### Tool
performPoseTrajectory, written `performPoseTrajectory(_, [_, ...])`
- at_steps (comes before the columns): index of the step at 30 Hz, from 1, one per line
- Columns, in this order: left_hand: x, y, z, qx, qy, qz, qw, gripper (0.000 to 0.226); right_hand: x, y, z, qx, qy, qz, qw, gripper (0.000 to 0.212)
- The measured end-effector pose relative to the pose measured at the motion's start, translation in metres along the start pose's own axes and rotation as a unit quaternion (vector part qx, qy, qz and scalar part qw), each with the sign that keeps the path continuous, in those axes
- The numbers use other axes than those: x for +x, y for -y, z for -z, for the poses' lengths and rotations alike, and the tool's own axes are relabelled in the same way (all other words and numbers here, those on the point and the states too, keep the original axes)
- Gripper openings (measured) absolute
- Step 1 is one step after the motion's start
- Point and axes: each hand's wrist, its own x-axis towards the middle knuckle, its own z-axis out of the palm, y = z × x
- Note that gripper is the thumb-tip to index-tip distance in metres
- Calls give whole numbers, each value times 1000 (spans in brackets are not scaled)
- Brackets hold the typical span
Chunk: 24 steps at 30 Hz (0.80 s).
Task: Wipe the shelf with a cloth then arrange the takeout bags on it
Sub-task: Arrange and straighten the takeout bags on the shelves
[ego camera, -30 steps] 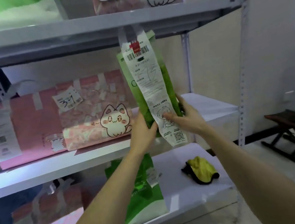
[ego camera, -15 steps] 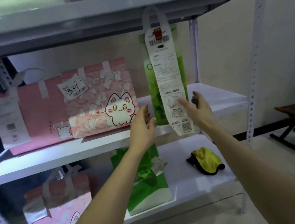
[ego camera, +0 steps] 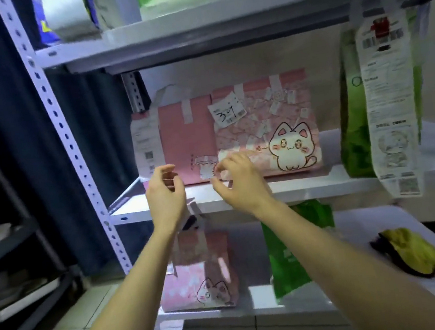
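Two pink takeout bags stand side by side on the middle shelf (ego camera: 284,187): a plain pink bag (ego camera: 187,138) at the left and a pink cat bag (ego camera: 267,127) tagged "34" beside it. My left hand (ego camera: 166,194) and my right hand (ego camera: 238,181) hover just in front of their lower edges, fingers curled and apart, holding nothing. A tall green bag (ego camera: 355,117) with a long white receipt (ego camera: 389,101) stands upright on the same shelf at the right. The yellow cloth (ego camera: 410,252) lies crumpled on the lower shelf at the right.
On the lower shelf (ego camera: 258,306) stand another pink cat bag (ego camera: 202,287) and a green bag (ego camera: 293,257). The top shelf (ego camera: 218,22) carries more bags. A perforated steel upright (ego camera: 67,135) rises at the left, with a dark curtain and a dark rack behind it.
Both hands let go of the tall green bag, which now stands on the middle shelf at the right. The hands and my view moved left to the two pink bags.
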Motion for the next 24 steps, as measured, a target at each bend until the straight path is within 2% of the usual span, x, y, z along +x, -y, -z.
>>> performPoseTrajectory(2, [18, 18, 23, 16, -11, 17, 1000, 25, 17, 0, -26, -25, 36, -23, 999, 21])
performPoseTrajectory(7, [66, 64, 45, 48, -10, 59, 997, 31, 9, -22, -57, -121, 48, -34, 991, 18])
performPoseTrajectory(11, [104, 83, 30, 38, 5, 133, 990, 53, 4, -27, -68, -152, 59, -49, 985, 17])
performPoseTrajectory(13, [121, 87, 18, 15, 15, 190, 981, 51, 6, -28, -69, -159, 60, -56, 984, 16])
performPoseTrajectory(15, [134, 90, 8, -5, 16, 225, 974, 39, 4, -28, -70, -162, 60, -63, 983, 16])
performPoseTrajectory(17, [141, 96, 2, -11, 4, 223, 975, 26, 3, -28, -70, -165, 54, -65, 983, 15])
performPoseTrajectory(21, [138, 97, 9, -46, -35, 194, 979, 19, 4, -29, -71, -173, 51, -62, 982, 17])
performPoseTrajectory(24, [123, 84, 22, -30, -60, 120, 991, 9, 3, -30, -71, -176, 52, -65, 981, 21])
